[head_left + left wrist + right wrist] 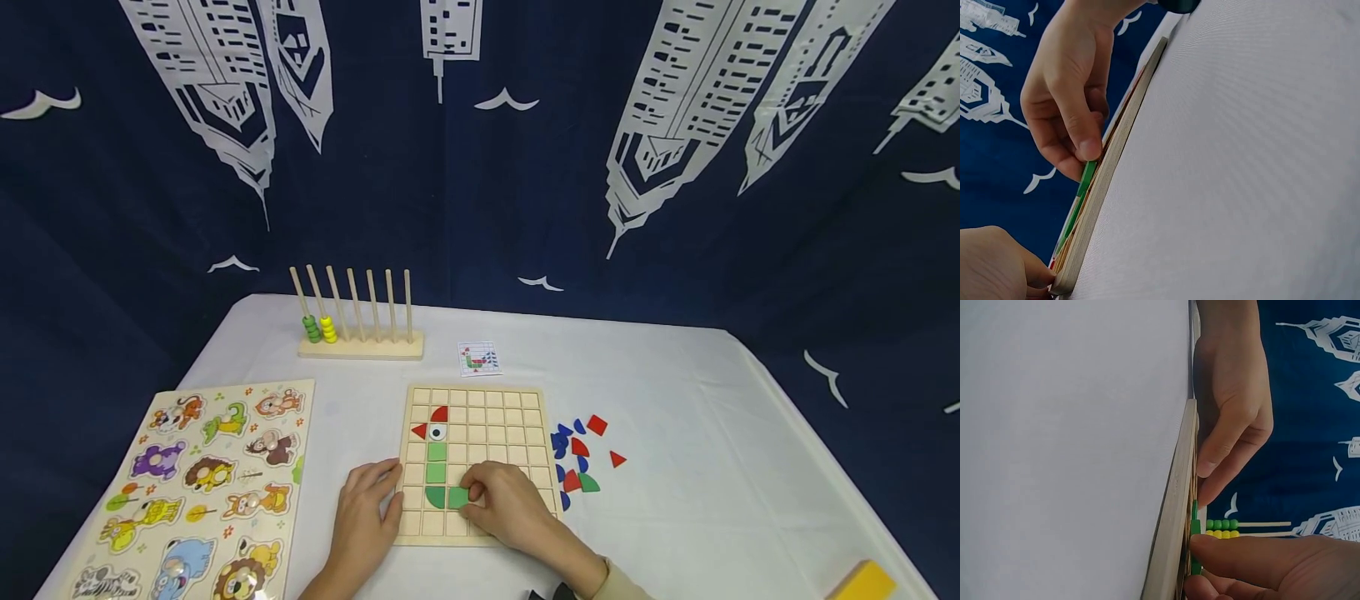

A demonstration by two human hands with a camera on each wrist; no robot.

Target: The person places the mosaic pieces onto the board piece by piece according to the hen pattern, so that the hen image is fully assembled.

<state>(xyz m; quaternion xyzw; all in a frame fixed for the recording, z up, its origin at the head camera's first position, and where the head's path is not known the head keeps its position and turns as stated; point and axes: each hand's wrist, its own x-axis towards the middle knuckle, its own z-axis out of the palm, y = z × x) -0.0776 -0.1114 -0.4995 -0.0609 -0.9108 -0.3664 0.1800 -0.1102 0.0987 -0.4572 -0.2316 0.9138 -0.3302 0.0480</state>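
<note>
A wooden grid board (495,454) lies flat on the white table. On it sit a red quarter-round piece (440,414), a red triangle (419,431), an eye piece (437,432), two green squares (437,452) in a column and a green quarter-round piece (435,497). My right hand (513,504) pinches a green piece (457,498) between thumb and fingers, just right of the quarter-round; its right part is hidden by the fingertips. My left hand (363,512) rests beside the board, its thumb and fingertips touching the left edge, fingers loosely bent.
Loose red, blue and green pieces (588,482) lie scattered right of the board. Behind it is a small picture card (480,359). A peg stand (360,347) with green and yellow beads stands back left, an animal puzzle (217,442) lies left, and a yellow block (862,581) front right.
</note>
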